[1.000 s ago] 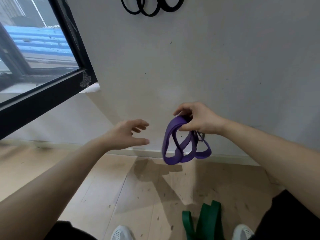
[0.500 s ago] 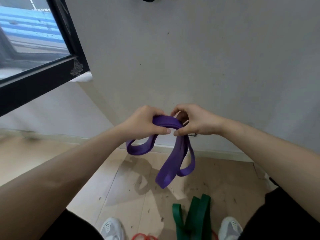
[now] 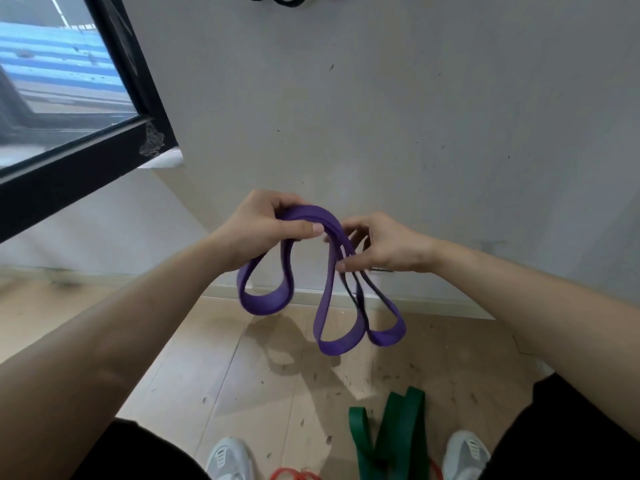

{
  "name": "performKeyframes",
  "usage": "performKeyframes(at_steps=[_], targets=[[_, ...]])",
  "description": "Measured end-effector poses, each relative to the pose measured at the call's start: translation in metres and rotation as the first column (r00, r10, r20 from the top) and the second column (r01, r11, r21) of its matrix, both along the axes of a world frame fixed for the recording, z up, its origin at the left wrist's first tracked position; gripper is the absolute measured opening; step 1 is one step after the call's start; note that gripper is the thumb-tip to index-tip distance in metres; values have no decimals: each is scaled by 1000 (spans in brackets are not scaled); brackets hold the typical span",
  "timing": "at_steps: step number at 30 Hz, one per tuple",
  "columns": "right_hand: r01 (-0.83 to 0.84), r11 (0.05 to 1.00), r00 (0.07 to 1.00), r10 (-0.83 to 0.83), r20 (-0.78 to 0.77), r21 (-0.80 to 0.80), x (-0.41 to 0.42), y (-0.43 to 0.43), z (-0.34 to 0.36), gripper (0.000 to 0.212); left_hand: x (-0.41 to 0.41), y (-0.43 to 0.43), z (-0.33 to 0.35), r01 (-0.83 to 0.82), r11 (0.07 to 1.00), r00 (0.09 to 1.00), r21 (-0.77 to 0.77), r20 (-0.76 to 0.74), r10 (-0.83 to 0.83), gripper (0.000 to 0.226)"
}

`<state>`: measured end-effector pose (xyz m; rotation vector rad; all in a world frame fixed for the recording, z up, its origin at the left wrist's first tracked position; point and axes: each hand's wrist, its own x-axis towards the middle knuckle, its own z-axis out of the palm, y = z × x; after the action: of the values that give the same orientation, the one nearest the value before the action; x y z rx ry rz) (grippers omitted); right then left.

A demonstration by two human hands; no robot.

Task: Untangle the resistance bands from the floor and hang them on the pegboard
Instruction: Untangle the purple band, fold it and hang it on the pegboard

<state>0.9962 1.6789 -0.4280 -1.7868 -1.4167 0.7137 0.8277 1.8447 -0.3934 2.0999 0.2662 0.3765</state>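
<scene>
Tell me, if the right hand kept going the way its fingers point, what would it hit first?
The right hand points toward the left hand, so it meets the purple band first, which it touches now; depth beyond is unclear.

The floor (image 3: 214, 375) was pale wooden planking, flecked with small dark marks. It met the wall at a light skirting (image 3: 221, 292) just below and beyond the grip, where the left hand (image 3: 263, 230) and right hand (image 3: 384, 247) held the purple band (image 3: 325, 327). A shadow fell on the boards straight beneath that grip.

Lower down and a little right of the grip lay a green band (image 3: 398, 434), its flat strips crossing one another and running off the bottom edge. A red band (image 3: 294, 474) lay under the grip, left of the green one, with only its top curve in view. A further bit of red showed at the green band's right; whether it was the same band could not be told.

Two white shoes stood on the boards, the left shoe (image 3: 227, 459) below-left of the grip and the right shoe (image 3: 465, 455) below-right. The green band lay between them.
</scene>
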Motion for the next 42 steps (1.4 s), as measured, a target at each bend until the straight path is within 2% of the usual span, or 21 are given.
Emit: performKeyframes(at_steps=[2,4,6,8,14,20,22,28,32,37,42], targets=[[11,1000,999,-12,-45,-27,-7,1,-11,36,-3,2,5,-14,995,998,-99,64,21,21],[48,999,984,-45,-171,12,-15,4,-19,32,-5,4,8,-17,987,994,-160,108,34,27],[118,989,955,-89,-284,85,-22,9,-22,26,-8,4,9,-16,983,991,-183,131,40,27],[153,980,939,-106,-327,123,-24,14,-22,21,-11,4,10,-25,982,989,-190,138,52,26],[189,966,936,-123,-331,174,-11,8,-7,19,-25,21,6,-104,983,991,-148,74,116,23],[213,937,932,-110,-346,276,-10,-1,12,24,-29,19,-7,-69,995,995,-72,-77,64,28],[218,929,930,-105,-352,300,-15,0,14,22,-23,10,-8,-58,995,997,-76,-44,55,36],[185,931,952,-89,-293,316,-16,-2,20,30,-3,-18,-7,-38,984,994,-175,90,55,36],[134,970,969,-86,-230,205,-1,-14,31,34,4,-24,-4,-45,977,989,-208,130,73,38],[92,993,981,-77,-180,80,4,-22,20,31,13,-32,-6,-53,975,990,-214,118,80,27],[187,969,962,-147,-229,163,8,-25,21,30,17,-38,2,-114,955,972,-275,170,165,23]])
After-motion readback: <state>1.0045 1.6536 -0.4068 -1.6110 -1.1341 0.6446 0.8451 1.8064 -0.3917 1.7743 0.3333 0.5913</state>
